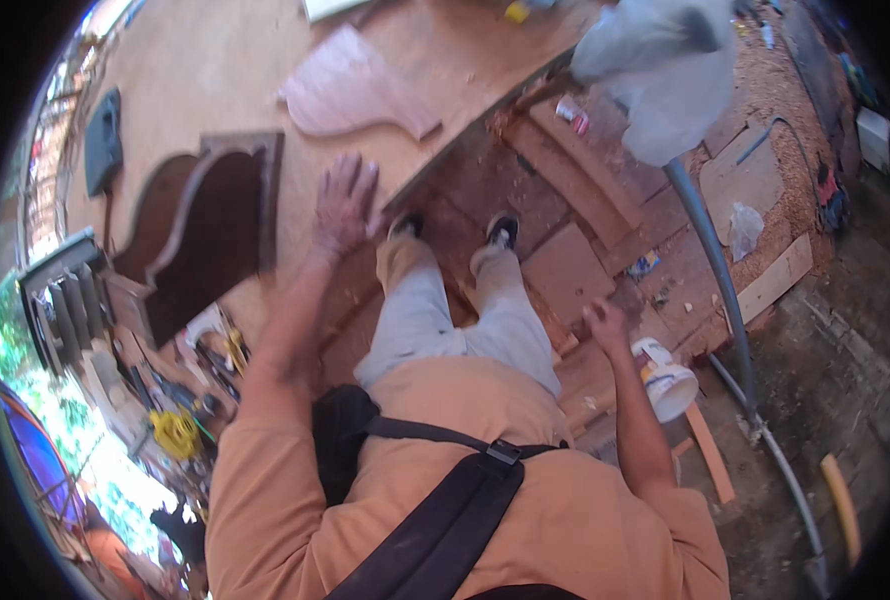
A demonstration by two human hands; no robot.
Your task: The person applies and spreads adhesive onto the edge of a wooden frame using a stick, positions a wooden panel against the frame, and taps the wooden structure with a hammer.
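Note:
My left hand (343, 205) lies flat with spread fingers on the wooden tabletop (200, 85), close to its edge. Left of it stands a dark brown wooden piece (215, 235) with curved, scalloped sides, like a small shelf. Beyond my fingers rests a pale, flat wooden board (350, 90) cut with a curved outline; nothing touches it. My right hand (605, 325) hangs at my right side above the floor, fingers loosely curled, and I see nothing in it. Near it is a white plastic bucket (665, 380).
Tools, among them a yellow one (175, 432), crowd the left side. A grey pole (710, 240) with a plastic bag (660, 75) on top rises at the right. Wood strips (710, 455), offcuts and sawdust (775, 90) cover parts of the floor.

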